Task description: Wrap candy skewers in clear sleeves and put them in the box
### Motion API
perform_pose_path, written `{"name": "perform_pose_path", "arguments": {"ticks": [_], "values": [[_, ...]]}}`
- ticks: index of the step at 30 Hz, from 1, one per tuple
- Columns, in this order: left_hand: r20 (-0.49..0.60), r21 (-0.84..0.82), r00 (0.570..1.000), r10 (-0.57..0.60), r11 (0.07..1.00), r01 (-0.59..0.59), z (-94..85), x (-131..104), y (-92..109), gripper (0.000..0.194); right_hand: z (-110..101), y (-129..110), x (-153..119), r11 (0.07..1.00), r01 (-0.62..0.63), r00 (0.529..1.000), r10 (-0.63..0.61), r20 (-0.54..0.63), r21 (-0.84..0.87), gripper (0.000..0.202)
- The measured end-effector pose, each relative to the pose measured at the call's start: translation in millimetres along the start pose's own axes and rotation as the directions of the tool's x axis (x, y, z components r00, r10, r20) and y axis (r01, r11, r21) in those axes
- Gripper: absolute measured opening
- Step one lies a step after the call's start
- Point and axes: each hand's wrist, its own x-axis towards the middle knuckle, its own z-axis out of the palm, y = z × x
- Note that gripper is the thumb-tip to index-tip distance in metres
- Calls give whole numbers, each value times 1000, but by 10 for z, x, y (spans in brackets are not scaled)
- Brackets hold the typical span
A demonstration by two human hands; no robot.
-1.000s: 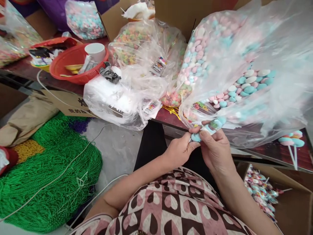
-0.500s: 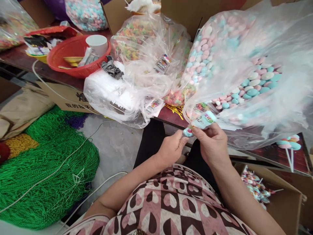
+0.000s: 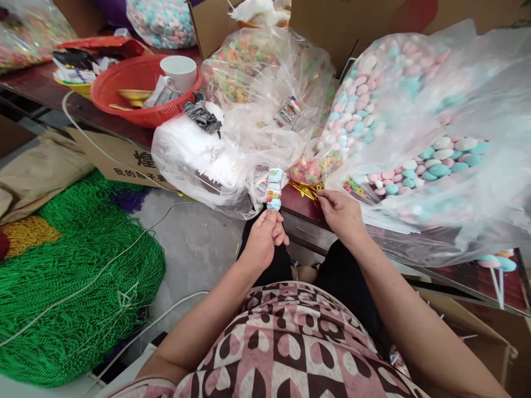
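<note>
Upright in my left hand (image 3: 264,239) is a small printed candy bag (image 3: 274,188), its lower end pinched between thumb and fingers. Pastel blue and red-orange pieces show through the bag. My right hand (image 3: 345,216) reaches to the table edge, thumb and forefinger pinched at a little pile of gold twist ties (image 3: 306,189). One gold strip appears to be at those fingertips. Just beyond the ties lies a plastic bag of ring-shaped candies (image 3: 309,169).
A large clear bag of pastel candies (image 3: 448,157) spreads over the table's right side. At left stand a red basket (image 3: 103,102) and a white cup (image 3: 179,73). Lollipops (image 3: 498,265) lie at the right edge, above an open carton (image 3: 473,326). Green bead strings (image 3: 78,287) heap on the floor.
Both hands were together on the candy bag. My left hand has carried it left and turned it upright; my right hand has let go and moved to the gold ties.
</note>
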Motion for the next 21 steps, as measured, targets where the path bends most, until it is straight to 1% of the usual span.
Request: {"name": "perform_pose_path", "arguments": {"ticks": [3,6,8,10,14,18,21], "values": [[10,-8,999,-32,999,32,-6,30,-59,36,-29,-58,68,976,64,994,-45,99,-208,28],[7,-5,999,-44,999,44,-4,60,-77,37,-16,-208,127,909,109,980,-32,194,-401,28],[-2,-2,999,-39,999,39,-3,70,-71,37,10,-289,170,866,118,975,-7,224,-486,31],[-6,1,999,-34,999,34,-4,73,-64,36,37,-324,214,837,126,972,2,234,-532,33],[-9,-4,999,-31,999,31,-19,63,-68,36,32,-269,287,823,130,970,10,242,-552,32],[-11,-16,999,-38,999,38,-37,60,-71,34,-45,-143,307,879,117,973,-7,233,-462,25],[-7,-15,999,-46,999,46,-26,68,-69,36,-77,-75,297,921,96,982,-26,187,-377,21]]}}
